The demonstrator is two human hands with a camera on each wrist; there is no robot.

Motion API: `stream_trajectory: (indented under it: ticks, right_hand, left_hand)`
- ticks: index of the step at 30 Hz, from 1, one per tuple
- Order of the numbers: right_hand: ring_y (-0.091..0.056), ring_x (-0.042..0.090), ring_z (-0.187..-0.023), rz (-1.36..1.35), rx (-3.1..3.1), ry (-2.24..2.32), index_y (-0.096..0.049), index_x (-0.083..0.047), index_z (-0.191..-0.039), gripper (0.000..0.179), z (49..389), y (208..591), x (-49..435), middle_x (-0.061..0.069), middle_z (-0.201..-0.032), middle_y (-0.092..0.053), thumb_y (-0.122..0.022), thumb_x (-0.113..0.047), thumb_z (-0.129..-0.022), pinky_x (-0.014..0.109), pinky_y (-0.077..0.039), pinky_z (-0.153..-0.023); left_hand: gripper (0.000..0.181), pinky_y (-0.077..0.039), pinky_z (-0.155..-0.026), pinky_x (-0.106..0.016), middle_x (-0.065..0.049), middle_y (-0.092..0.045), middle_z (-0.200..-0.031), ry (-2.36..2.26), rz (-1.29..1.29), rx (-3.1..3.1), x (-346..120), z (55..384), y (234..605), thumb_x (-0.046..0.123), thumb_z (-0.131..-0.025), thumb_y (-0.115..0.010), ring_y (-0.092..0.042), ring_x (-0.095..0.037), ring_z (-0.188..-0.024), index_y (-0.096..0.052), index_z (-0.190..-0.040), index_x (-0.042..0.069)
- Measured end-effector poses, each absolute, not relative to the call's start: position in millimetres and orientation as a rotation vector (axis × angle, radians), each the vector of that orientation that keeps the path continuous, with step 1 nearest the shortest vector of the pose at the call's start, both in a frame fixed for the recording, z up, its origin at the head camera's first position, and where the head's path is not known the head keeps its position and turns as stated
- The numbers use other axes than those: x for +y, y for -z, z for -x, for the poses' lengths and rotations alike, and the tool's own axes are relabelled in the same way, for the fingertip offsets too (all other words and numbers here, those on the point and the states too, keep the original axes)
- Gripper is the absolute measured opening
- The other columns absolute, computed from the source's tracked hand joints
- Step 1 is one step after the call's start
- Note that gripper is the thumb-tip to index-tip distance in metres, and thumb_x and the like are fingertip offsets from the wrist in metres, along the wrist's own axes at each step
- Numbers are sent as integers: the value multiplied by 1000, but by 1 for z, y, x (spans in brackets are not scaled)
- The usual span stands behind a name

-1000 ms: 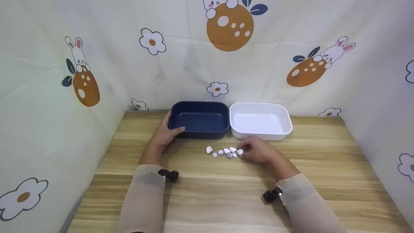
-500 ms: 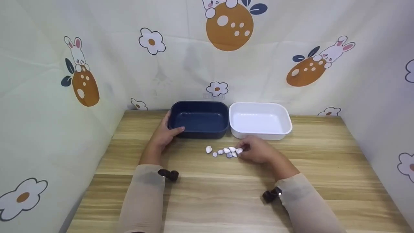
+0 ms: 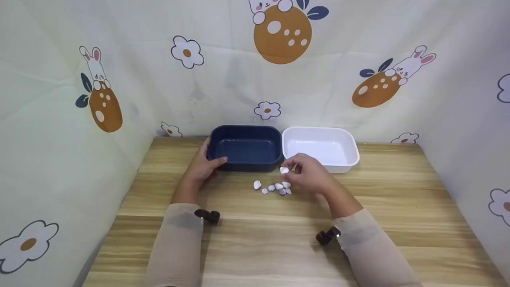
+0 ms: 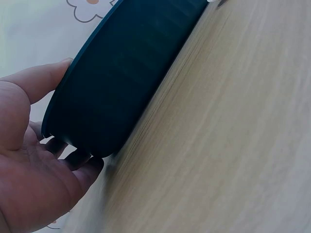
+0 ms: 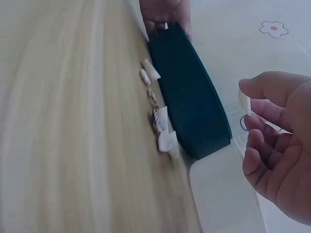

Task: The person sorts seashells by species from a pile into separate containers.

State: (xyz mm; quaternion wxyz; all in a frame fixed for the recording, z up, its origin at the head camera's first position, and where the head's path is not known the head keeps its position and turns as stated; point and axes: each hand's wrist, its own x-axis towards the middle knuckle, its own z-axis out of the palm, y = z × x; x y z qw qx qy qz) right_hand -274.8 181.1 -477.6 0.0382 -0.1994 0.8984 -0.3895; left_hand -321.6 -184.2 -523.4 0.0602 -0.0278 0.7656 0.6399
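Note:
A white seashell (image 3: 284, 170) is pinched between the thumb and index finger of my right hand (image 3: 310, 175), raised off the table by the front left corner of the white bin (image 3: 338, 168). The right wrist view shows the same shell edge-on at the fingertips. Below that hand, several small white and greyish seashells (image 3: 279, 186) lie in a loose group on the table. My left hand (image 3: 200, 167) grips the left end of the dark blue bin (image 3: 251, 167), thumb over its front rim and fingers round its side.
Both bins stand side by side at the back of the wooden table (image 3: 255, 239). A printed cloth (image 3: 223, 79) with rabbits and flowers hangs behind them and along the sides. One shell (image 3: 257, 185) lies somewhat apart at the group's left.
My right hand has picked up the rightmost shell of the group, lifting it up and slightly left toward the bins. The left hand and both bins have stayed in place.

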Motion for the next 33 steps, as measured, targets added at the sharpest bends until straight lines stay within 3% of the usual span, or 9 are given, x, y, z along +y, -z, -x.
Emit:
stream_trajectory:
  ticks: [33]
  right_hand:
    - [-64, 27, -116, 620, 2829, 1022, -78, -9, -123, 31, 340, 447, 99, 10, -122, -69, -76, -26, -96, 42, -54, -109]
  left_hand:
    - [109, -2, -140, -46, -6, -9, -183, -1935, 79, 2312, -184, 323, 523, 17, -93, -83, -5, -27, -170, -10, -174, 23]
